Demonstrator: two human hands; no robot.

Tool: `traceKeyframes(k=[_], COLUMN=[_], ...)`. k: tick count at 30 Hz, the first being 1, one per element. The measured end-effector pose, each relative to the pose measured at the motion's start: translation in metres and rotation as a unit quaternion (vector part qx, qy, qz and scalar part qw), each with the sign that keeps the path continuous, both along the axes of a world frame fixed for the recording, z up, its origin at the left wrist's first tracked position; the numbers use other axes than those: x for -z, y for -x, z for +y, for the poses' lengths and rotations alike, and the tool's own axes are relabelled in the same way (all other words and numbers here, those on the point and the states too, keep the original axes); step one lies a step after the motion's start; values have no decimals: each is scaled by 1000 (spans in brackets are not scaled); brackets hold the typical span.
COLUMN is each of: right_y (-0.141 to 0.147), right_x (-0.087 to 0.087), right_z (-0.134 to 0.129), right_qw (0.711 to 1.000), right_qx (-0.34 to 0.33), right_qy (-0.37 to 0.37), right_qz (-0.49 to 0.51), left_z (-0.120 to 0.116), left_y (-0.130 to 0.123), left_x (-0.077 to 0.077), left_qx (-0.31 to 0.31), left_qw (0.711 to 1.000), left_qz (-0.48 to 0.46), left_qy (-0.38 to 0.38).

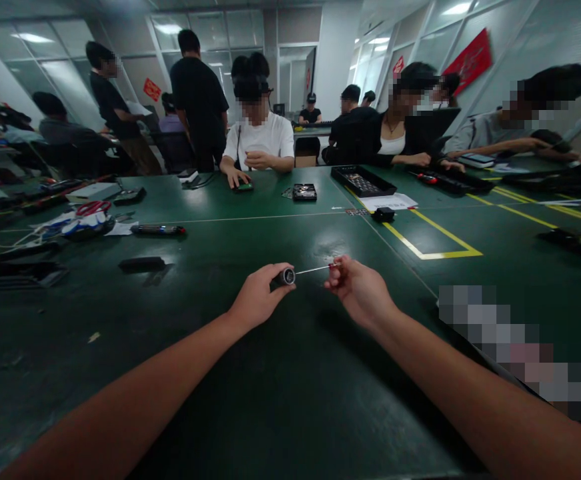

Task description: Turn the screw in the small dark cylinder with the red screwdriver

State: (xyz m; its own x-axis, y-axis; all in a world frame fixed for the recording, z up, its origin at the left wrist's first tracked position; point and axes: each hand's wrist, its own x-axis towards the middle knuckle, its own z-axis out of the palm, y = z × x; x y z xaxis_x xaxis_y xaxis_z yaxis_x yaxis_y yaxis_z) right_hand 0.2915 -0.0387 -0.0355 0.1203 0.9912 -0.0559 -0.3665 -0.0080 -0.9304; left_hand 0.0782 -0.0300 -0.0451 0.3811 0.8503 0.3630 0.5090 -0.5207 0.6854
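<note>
My left hand (256, 298) pinches a short dark cylinder (287, 276) between thumb and fingers, with its round, silvery-rimmed end facing me. In my right hand (360, 290) is a thin screwdriver (313, 270); its slim metal shaft points left and its tip reaches the cylinder's side or just beside it. A bit of red shows at the fingers, while most of the handle is hidden. Both hands are held above the green table (280, 373). Whether the tip touches a screw is too small to tell.
Further left lie a black block (141, 265), a dark pen-shaped tool (158, 230) and red-handled scissors (93, 207). Ahead are an open hard drive (304, 192), a black parts tray (363, 180) and a small black box (383, 214). Across the table, a person in white (258, 143) handles a green board.
</note>
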Motion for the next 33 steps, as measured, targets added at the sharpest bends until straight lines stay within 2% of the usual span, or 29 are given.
traceKeyframes(k=[3, 6, 15, 21, 24, 28, 33], right_y=[0, 3, 1, 1, 1, 1, 2], right_x=[2, 4, 3, -3, -5, -5, -6], right_z=[1, -2, -1, -4, -4, -5, -7], right_qw=[998, 991, 983, 984, 984, 983, 980], right_qx=[34, 65, 101, 106, 105, 101, 91], right_qy=[-55, -92, -90, -89, -91, -106, -124], right_qz=[-23, -67, -125, -112, -111, -113, -126], left_z=[1, 1, 1, -1, -2, -3, -6], left_y=[2, 3, 6, 7, 6, 5, -6], left_x=[1, 2, 3, -7, -16, -25, -28], left_qx=[-3, -2, -39, -5, 30, 78, 94], left_qw=[999, 999, 998, 998, 993, 981, 958], left_qz=[20, 28, 39, 65, 110, 173, 262], left_qy=[33, 32, 25, -10, -18, 29, 76])
